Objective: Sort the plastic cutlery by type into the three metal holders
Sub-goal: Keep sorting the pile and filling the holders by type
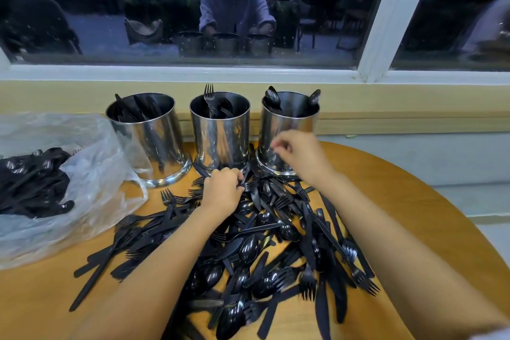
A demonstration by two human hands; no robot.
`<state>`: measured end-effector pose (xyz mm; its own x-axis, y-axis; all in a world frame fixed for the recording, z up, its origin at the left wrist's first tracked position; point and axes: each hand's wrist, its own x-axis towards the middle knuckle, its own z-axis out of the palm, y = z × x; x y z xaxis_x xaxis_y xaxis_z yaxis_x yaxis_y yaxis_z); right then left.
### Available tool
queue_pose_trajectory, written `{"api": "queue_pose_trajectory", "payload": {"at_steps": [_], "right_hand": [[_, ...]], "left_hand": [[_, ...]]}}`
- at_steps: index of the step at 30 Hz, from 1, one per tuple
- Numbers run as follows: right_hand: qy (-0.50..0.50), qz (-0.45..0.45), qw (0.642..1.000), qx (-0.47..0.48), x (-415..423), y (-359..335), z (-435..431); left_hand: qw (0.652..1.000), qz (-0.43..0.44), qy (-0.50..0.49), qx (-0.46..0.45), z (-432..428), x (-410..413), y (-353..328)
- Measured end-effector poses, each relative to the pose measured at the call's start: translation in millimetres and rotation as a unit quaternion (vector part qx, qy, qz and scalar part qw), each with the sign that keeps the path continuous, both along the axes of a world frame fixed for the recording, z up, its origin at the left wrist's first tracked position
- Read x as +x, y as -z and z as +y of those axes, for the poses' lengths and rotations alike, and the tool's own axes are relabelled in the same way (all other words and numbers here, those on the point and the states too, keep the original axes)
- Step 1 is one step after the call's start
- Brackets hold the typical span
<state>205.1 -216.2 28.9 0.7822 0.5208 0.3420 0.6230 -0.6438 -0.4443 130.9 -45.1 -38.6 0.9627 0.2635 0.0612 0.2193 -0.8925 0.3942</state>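
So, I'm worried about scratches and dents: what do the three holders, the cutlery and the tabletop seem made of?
Left holder, middle holder, right holder: polished metal, probably steel; mirror reflections. Cutlery: glossy black plastic; thin, shiny moulded shapes. Tabletop: orange wood or laminate, satin sheen; cannot tell which.

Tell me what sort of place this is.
Probably a café or canteen dining area, at night: three shiny cylindrical metal holders, a bulk heap of black plastic cutlery on a round wooden table, and a large dark window dimly showing what look like outdoor chairs.
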Motion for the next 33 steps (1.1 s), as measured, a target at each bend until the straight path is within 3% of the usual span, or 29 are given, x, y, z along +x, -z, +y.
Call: {"api": "queue_pose_trajectory", "payload": {"at_steps": [7,14,17,20,23,26,33], "right_hand": [[0.034,0.055,0.985,-0.162,6,57,4],[0.032,-0.03,0.974,-0.221,3,65,8],[0.05,-0.044,0.987,-0.146,-6,58,4],[0.073,-0.029,0.996,0.036,-23,36,6],[0.051,0.162,0.949,0.264,-50,-2,15],[-0.028,0.318,0.901,0.294,-81,-26,21],[-0.043,0.306,0.911,0.275,-131,-12,24]], "left_hand": [[0.999,0.019,-0.004,-0.029,7,2,0],[0.981,-0.131,0.002,-0.142,12,-2,-14],[0.932,-0.185,-0.041,-0.309,10,-9,-28],[0.854,-0.179,-0.088,-0.48,8,-22,-41],[0.814,-0.151,-0.104,-0.552,1,-42,-54],[0.808,-0.105,-0.089,-0.573,-12,-70,-66],[0.862,-0.09,-0.043,-0.498,-33,-134,-72]]}}
